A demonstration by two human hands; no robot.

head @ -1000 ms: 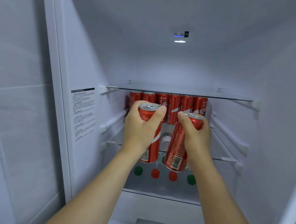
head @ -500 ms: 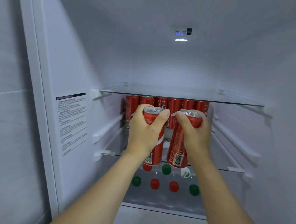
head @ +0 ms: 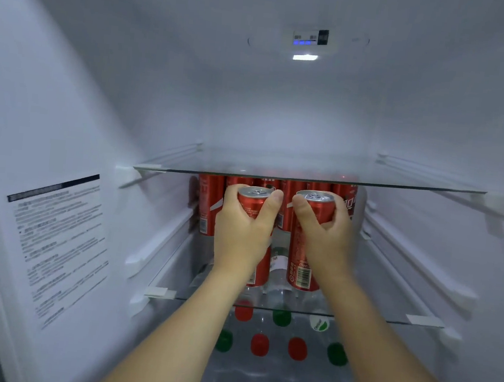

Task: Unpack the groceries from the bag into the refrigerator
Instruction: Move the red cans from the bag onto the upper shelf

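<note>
Left hand [head: 242,230] and right hand [head: 324,232] each wrap one tall red metal soda can [head: 252,201] [head: 307,259], upright above the middle glass shelf [head: 388,304], just before the far row of red cans [head: 210,208]. Placing step; next, lower both cans squarely and release.

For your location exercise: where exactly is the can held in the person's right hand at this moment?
In the head view, the can is gripped by the right hand right of centre, beside the left hand's can, under the upper glass shelf, before the row of cans.
</note>
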